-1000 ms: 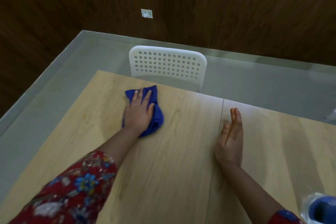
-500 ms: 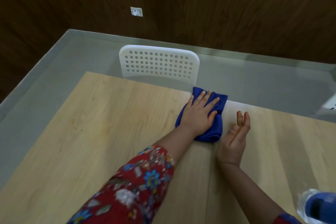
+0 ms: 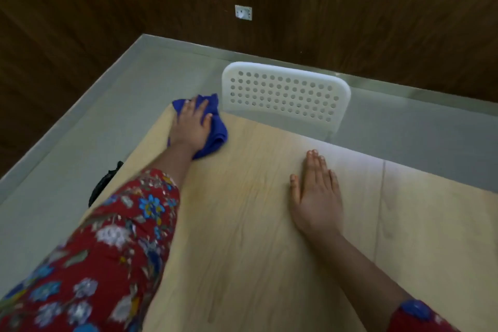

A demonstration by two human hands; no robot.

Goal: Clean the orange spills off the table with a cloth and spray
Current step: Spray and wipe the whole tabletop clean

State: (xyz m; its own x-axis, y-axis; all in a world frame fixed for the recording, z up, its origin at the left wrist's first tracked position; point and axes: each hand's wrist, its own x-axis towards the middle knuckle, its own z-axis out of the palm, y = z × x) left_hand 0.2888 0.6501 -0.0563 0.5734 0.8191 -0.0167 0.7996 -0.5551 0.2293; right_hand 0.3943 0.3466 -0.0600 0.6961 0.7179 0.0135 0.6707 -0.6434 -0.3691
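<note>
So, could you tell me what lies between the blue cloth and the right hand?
In the head view, only bare light-wood table separates the blue cloth from the right hand, which rests flat.

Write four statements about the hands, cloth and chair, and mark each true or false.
1. The left hand presses the blue cloth at the table's far left corner. True.
2. The right hand holds a spray bottle. False: it lies flat on the table, holding nothing.
3. A white perforated chair stands beyond the table's far edge. True.
4. The left sleeve is plain white. False: it is red with a flower print.
</note>
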